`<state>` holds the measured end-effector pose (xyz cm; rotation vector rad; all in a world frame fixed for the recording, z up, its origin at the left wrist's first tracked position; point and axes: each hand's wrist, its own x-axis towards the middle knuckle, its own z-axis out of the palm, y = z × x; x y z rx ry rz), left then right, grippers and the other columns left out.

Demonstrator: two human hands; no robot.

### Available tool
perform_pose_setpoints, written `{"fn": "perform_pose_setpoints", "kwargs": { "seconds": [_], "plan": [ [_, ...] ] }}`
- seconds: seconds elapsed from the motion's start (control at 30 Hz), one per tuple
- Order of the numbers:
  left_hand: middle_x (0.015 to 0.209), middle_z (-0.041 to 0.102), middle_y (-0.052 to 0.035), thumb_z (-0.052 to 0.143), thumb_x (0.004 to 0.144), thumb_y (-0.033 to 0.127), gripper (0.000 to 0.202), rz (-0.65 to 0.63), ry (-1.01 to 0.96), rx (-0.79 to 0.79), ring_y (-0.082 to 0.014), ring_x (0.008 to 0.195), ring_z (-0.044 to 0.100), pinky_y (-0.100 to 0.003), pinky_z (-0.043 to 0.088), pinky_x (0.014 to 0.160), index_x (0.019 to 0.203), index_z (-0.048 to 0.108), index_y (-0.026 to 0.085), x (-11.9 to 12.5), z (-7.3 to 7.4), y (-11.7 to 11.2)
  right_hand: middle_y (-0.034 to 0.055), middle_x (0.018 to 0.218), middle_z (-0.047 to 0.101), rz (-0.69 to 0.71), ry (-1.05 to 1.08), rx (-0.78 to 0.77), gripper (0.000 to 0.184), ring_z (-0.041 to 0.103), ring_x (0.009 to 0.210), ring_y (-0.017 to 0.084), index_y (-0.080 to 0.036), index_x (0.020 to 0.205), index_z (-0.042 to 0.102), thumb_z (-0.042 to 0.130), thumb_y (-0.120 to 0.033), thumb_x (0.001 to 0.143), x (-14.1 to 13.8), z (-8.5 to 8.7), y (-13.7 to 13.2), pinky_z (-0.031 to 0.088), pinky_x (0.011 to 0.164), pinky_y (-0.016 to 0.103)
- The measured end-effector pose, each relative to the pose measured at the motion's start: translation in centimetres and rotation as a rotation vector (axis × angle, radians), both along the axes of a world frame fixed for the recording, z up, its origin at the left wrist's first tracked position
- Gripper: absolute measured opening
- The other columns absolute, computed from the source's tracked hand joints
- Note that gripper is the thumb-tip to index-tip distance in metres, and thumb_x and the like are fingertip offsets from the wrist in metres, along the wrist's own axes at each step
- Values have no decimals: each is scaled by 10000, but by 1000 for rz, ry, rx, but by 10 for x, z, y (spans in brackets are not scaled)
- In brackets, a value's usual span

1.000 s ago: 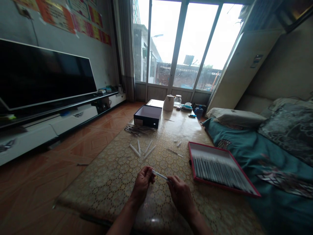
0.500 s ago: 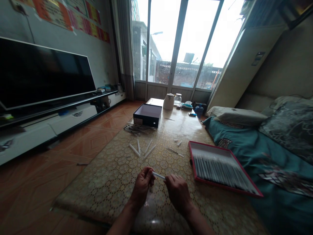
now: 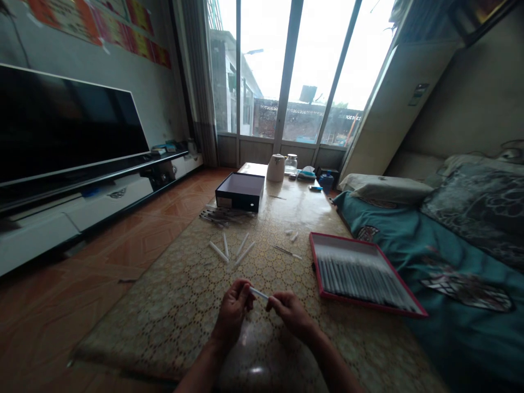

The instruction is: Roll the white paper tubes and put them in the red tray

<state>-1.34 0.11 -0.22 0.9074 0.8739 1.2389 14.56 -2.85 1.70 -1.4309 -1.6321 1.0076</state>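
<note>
Both hands are close together over the near part of a long table (image 3: 184, 305) covered with a patterned cloth. My left hand (image 3: 234, 308) and my right hand (image 3: 290, 309) each pinch one end of a thin white pen-like tube (image 3: 259, 293) held between them. Several loose white tubes (image 3: 229, 248) lie on the cloth just beyond my hands. To the right a red-rimmed tray (image 3: 360, 271) holds a row of the same tubes.
A dark open box (image 3: 239, 191) stands farther up the table with a bundle of thin dark rods (image 3: 219, 216) in front of it. A white kettle (image 3: 275, 167) and a jar (image 3: 291, 164) stand at the far end. A teal-covered sofa (image 3: 450, 262) runs along the right, a TV (image 3: 61, 131) along the left.
My right hand has slid left along the tube, closer to the left hand, so less of the tube shows between them. The view has shifted slightly.
</note>
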Motion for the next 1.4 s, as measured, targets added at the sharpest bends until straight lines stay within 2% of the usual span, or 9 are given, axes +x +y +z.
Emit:
{"fn": "perform_pose_setpoints", "kwargs": {
  "seconds": [0.17,0.27,0.5,0.63,0.8,0.97,1.13,1.27,1.4],
  "plan": [
    [629,548,39,637,737,393,415,-55,-26,3,-64,491,450,-181,356,486,1088,555,188,-1,4,2,-23,544,488,-119,-10,32,339,445,521,98,-142,741,671,457,-385,842,4,3,-15,308,478,190],
    [645,565,24,604,762,409,425,-44,-59,2,-66,496,459,-185,366,497,1109,547,170,-4,2,5,20,655,568,-274,-42,112,345,532,622,136,-150,766,676,465,-413,837,24,2,-26,393,564,217],
    [659,599,14,639,732,397,357,-36,-39,-13,-77,532,513,-181,403,527,1005,605,169,-5,-4,12,116,844,614,-873,-365,306,394,582,791,224,-120,885,676,451,-436,816,148,-5,-38,444,733,308],
    [657,603,15,649,722,396,346,-43,-47,-25,-80,537,523,-186,423,541,981,615,170,-5,-5,13,124,889,617,-1173,-789,44,330,583,830,225,-141,958,665,461,-356,814,221,-4,-40,428,729,307],
    [666,610,12,646,725,396,345,-45,-41,-41,-84,543,531,-188,428,539,983,611,168,-5,-4,13,157,903,613,-1292,-886,-91,326,572,864,292,-161,947,672,428,-340,826,261,-2,-38,389,706,407],
    [671,612,13,628,747,383,321,-51,-29,-30,-81,548,535,-187,430,551,985,606,170,-6,-5,13,152,898,613,-1322,-897,-97,326,571,841,280,-175,963,670,410,-321,833,273,-7,-31,367,688,403],
    [676,614,2,622,752,373,317,-44,-35,-24,-84,546,539,-191,420,544,985,605,159,-5,-6,12,144,902,605,-1285,-883,56,352,550,809,249,-147,1005,652,370,-273,836,265,-11,-28,361,656,342],
    [669,608,7,631,742,369,305,-36,-46,-32,-84,545,536,-190,415,544,968,610,166,-4,-6,12,131,864,594,-1106,-800,478,386,535,800,235,-109,923,652,337,-324,854,222,-17,-25,380,700,322],
    [667,603,12,636,733,374,303,-28,-41,-32,-91,553,537,-199,418,555,960,614,173,-4,-3,9,99,858,593,-855,-742,565,348,532,829,222,-140,901,626,359,-363,879,153,-17,-20,376,751,321]
  ]
}}
